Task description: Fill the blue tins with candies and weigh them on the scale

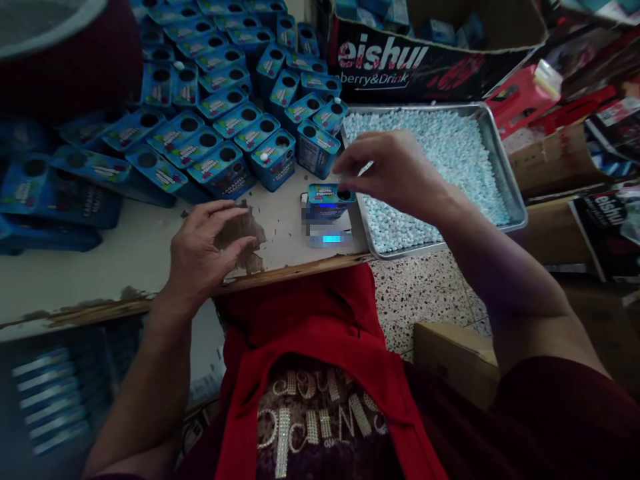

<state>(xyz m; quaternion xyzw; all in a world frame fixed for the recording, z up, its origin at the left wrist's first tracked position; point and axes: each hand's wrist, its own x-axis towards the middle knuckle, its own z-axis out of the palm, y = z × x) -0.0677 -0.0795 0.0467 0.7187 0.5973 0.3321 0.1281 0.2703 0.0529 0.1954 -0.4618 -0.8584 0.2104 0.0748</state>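
Observation:
My right hand [395, 170] hangs above a small blue tin [327, 200] with a round dark hole in its top. Its thumb and fingers are curled close together near that hole; whatever is between the fingertips is too small to make out. The tin stands on a small digital scale [327, 239] whose lit display is blurred. Just right of it, a metal tray [517, 200] holds a layer of small pale blue and white candies [450, 160], partly under my right forearm. My left hand [205, 250] rests open by the table edge, thumb and fingers apart, holding nothing.
Many more blue tins [183, 137] stand crowded at the back left. A dark cardboard box [425, 63] with blue packs sits behind the tray. A large dark round vessel [70, 60] occupies the upper left. The worn table edge [300, 270] runs before me.

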